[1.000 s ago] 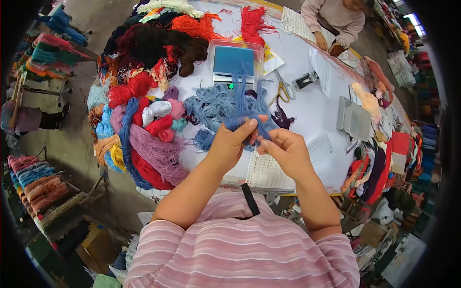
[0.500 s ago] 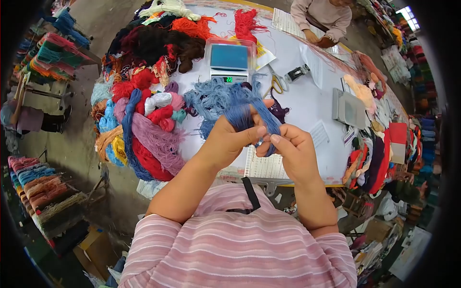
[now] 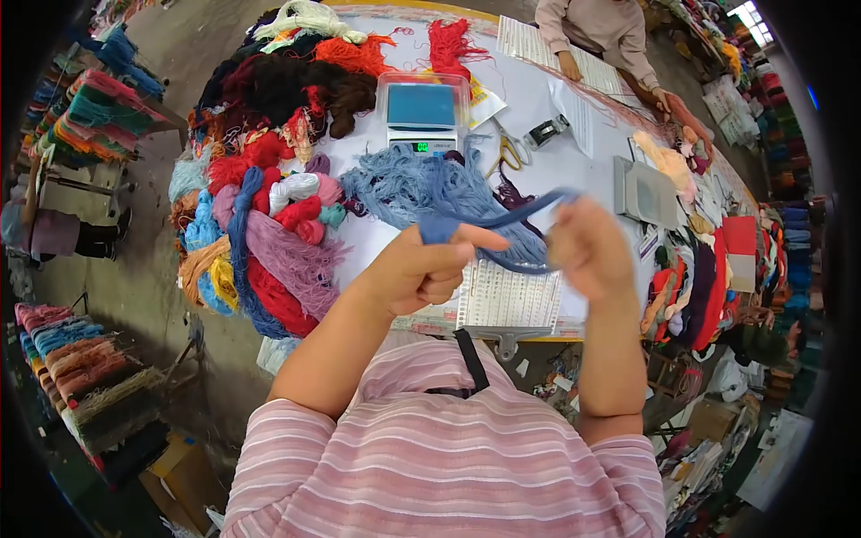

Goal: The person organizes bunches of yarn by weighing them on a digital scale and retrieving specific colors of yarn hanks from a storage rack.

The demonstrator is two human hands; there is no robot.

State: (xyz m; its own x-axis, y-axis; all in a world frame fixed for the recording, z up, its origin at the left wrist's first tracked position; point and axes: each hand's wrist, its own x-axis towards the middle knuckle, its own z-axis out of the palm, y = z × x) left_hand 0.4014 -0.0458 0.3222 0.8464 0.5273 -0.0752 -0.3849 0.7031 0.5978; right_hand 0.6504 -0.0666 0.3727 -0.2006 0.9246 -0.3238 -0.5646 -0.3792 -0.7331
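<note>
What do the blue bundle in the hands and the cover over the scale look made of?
Blue bundle: yarn, perhaps wool or acrylic; matte, separate strands visible between the left hand and right hand. Scale cover: likely clear plastic; glossy, blue platform shows through.

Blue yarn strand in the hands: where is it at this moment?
Head view, centre: the blue yarn strand stretches between the left hand and the blurred right hand, above the white table, just in front of the loose blue yarn pile.
</note>
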